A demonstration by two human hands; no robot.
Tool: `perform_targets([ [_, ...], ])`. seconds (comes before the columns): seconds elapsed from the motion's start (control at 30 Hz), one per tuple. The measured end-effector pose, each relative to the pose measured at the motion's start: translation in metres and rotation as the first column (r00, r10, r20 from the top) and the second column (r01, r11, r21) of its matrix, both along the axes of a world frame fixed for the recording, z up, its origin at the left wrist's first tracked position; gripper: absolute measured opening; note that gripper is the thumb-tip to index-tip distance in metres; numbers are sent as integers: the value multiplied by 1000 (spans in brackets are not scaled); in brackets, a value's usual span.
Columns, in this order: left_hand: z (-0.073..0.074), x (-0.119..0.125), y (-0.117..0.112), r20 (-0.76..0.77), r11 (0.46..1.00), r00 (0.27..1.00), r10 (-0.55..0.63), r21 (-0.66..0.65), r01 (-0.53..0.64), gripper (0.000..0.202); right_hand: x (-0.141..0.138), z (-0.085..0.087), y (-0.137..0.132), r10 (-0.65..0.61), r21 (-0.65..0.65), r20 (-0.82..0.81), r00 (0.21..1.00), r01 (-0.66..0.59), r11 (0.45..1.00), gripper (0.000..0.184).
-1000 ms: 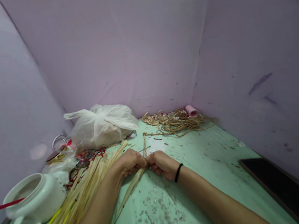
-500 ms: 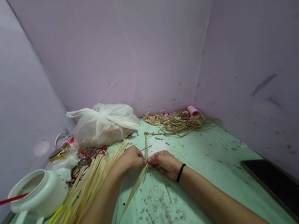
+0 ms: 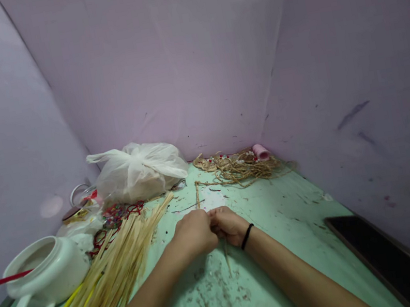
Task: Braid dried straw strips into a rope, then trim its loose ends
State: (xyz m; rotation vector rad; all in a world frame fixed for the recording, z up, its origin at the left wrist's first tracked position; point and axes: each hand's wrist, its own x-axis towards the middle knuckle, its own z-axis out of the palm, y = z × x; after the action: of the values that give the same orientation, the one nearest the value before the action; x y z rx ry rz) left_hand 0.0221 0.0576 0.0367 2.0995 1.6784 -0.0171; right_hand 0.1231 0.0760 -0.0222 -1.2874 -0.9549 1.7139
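Note:
My left hand [image 3: 195, 231] and my right hand [image 3: 228, 225] meet knuckle to knuckle over the green table [image 3: 280, 225], both closed around a thin straw strip [image 3: 227, 259]. Only a short end of the strip shows, hanging below the hands. My right wrist wears a black band [image 3: 246, 236]. A bundle of pale straw strips [image 3: 115, 273] lies to the left of my left forearm. A twisted brown cord [image 3: 197, 194] runs away from the hands toward the back.
A white ceramic pot [image 3: 44, 274] with a red stick stands at the left. Behind it are coloured rings [image 3: 115, 215] and a white plastic bag [image 3: 139, 172]. Tangled jute twine [image 3: 241, 168] and a pink spool [image 3: 260, 152] lie at the back. A dark slab [image 3: 383, 254] lies at the right.
My left hand has slid right and now covers the long straw strip that slanted down-left below the hands. Both hands have drawn closer together.

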Motion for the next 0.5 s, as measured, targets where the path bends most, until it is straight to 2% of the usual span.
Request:
perform_targets([
  [0.07, 10, -12, 7, 71, 993, 997, -32, -110, 40, 11, 3, 2, 1, 52, -5, -19, 998, -52, 999, 8],
  [0.1, 14, -19, 12, 121, 989, 993, -1, -144, 18, 14, 5, 3, 2, 76, -5, -31, 997, -76, 997, 6],
  [0.17, 18, -31, 23, 242, 983, 953, 180, -87, -163, 17, 8, 4, 2, 115, 2, -56, 992, -115, 993, 3],
  [0.2, 17, -34, 27, 319, 960, 906, 278, -122, -252, 15, 9, 4, 3, 131, 8, -66, 989, -130, 991, 2],
  [0.23, 14, -36, 31, 387, 938, 855, 344, -191, -291, 14, 10, 4, 3, 142, 15, -72, 987, -141, 990, 2],
  [0.27, 10, -37, 34, 444, 916, 809, 386, -289, -279, 13, 10, 4, 3, 151, 23, -75, 986, -149, 989, 3],
  [0.37, -10, -32, 38, 546, 835, 721, 427, -543, -83, 7, 11, 2, 2, 163, 56, -60, 985, -160, 986, 5],
  [0.43, -21, -29, 39, 564, 790, 681, 467, -613, -34, 6, 11, 0, 3, 159, 79, -21, 987, -157, 984, 5],
  [0.5, -27, -26, 40, 547, 782, 670, 501, -618, -81, 8, 10, -3, 5, 143, 127, 62, 988, -150, 981, 3],
])
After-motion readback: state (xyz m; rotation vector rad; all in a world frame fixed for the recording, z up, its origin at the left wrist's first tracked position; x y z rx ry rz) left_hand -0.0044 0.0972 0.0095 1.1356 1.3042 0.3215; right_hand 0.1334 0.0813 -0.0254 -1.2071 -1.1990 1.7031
